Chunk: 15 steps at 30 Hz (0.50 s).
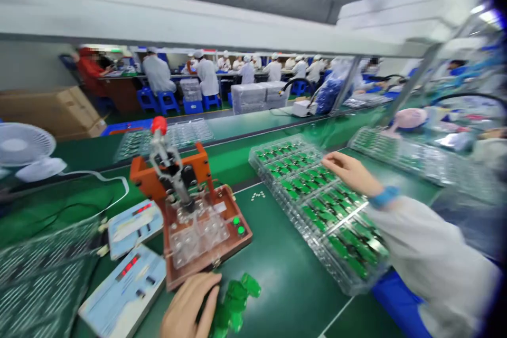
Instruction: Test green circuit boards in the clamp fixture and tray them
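My left hand (192,303) is low in the head view, at the near edge of a reddish-brown test fixture (235,243) with an orange frame and a red-knobbed toggle clamp (170,163). Its fingers are curled, thumb close to index finger; a dark patch shows between them, and I cannot make out what they hold. Several translucent green pieces (236,296) lie just right of it. My right hand (352,171) is over the far right side of a clear plastic tray (291,227) filled with green circuit boards (312,182). Its fingers are pressed together, and anything at their tips is hidden.
Two pale boxes with red displays (129,269) sit left of the fixture. Small white bits (258,196) lie beyond it. A white fan (24,145) is far left, a pink fan (410,118) far right, near more trays (420,158). Co-workers sit in the background.
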Tool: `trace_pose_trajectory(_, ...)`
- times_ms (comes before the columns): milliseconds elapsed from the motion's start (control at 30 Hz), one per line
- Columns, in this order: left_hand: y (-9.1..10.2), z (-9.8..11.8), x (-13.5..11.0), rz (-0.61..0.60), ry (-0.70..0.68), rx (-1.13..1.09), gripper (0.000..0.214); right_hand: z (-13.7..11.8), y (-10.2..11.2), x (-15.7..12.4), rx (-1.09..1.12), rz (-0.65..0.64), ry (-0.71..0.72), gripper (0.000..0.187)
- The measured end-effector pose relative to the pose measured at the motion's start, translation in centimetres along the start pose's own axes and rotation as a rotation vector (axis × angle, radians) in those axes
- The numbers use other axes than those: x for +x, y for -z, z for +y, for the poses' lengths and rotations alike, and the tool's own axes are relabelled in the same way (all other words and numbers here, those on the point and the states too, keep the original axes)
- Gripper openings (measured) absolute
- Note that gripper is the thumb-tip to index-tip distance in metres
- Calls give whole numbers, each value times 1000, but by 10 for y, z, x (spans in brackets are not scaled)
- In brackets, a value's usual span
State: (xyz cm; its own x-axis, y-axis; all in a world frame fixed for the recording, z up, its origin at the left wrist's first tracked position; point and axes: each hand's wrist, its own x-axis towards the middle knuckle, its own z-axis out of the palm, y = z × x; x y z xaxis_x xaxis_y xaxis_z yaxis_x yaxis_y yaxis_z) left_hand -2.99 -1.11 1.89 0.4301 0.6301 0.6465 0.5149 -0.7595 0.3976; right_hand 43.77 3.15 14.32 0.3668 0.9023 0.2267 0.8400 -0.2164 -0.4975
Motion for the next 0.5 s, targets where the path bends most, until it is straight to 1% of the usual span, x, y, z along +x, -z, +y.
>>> trace_pose_trajectory(33, 2, 2, 2, -8, 19, -18, 17, -22, 0, -24, 58, -75, 68, 44)
trace_pose_trajectory(67, 5, 4, 3, -21, 60, -32, 16, -44, -2, -48, 123, -199, 146, 41)
trace_pose_trajectory(133, 9, 8, 5, -42, 136, -45, 14, -81, -12, -96, 233, -385, 265, 34)
trace_pose_trajectory(167, 11, 9, 4, -57, 166, -43, 14, -94, -21, -116, 284, -465, 327, 32)
trace_pose_trajectory(233, 16, 10, 0, -90, 210, -35, 13, -111, -48, -146, 323, -694, 391, 25)
trace_pose_trajectory(267, 19, 10, -4, -115, 230, -34, 12, -114, -65, -155, 335, -771, 424, 21)
trace_pose_trajectory(333, 25, 9, -13, -187, 257, -48, 12, -112, -99, -161, 354, -873, 469, 17)
trace_pose_trajectory(400, 29, 8, -24, -270, 273, -68, 11, -106, -126, -157, 361, -917, 480, 25)
trace_pose_trajectory(433, 31, 7, -30, -306, 280, -73, 10, -103, -135, -154, 353, -936, 474, 29)
trace_pose_trajectory(500, 33, 5, -38, -356, 296, -68, 13, -98, -145, -146, 324, -967, 463, 35)
